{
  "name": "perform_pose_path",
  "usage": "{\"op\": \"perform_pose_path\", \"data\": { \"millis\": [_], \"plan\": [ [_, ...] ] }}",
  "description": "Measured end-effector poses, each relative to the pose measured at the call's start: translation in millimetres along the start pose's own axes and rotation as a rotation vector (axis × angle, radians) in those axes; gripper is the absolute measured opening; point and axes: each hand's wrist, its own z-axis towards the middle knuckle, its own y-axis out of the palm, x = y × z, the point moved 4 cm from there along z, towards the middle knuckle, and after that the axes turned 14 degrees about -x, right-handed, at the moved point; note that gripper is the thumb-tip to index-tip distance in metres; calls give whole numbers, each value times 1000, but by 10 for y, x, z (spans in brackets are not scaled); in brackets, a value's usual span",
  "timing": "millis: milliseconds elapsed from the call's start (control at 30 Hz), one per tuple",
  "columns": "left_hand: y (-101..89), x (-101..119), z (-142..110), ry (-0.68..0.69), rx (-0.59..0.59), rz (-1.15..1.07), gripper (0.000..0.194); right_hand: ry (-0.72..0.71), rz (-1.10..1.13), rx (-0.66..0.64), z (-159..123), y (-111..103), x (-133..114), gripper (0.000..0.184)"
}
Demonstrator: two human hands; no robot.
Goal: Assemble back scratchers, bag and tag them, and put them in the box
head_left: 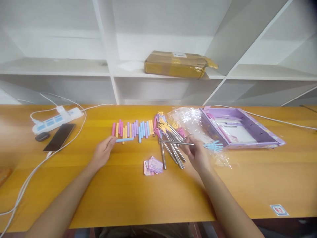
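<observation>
My left hand (104, 150) pinches one end of a light blue tube (124, 140), which points right just in front of a row of pink, yellow, purple and blue tubes (135, 129). In my right hand (196, 153) is a back scratcher, its metal rod (177, 143) pointing left and its light blue hand-shaped head (213, 146) sticking out to the right. Under that rod lies a pile of back scratchers (173, 150) with metal rods and yellow, pink, blue and purple heads. Small pink and purple cards (154, 165) lie nearer to me.
A purple box (255, 144) stands open at the right, beside clear plastic bags (188, 119). At the left are a power strip (58, 120), a phone (59, 137) and white cables. A taped carton (175, 64) sits on the shelf behind.
</observation>
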Motion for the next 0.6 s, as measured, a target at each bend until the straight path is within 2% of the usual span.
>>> {"op": "perform_pose_path", "data": {
  "millis": [133,233,400,600],
  "plan": [
    [357,108,-103,31,-209,-291,49,59,144,-257,-37,254,100,32],
    [490,166,-159,14,-313,-411,50,81,200,-383,-82,387,128,29],
    [505,215,-192,-39,-355,-510,53,123,239,-469,-138,469,141,26],
    [500,283,-242,-31,-369,-498,52,103,264,-471,-132,436,195,25]
  ]
}}
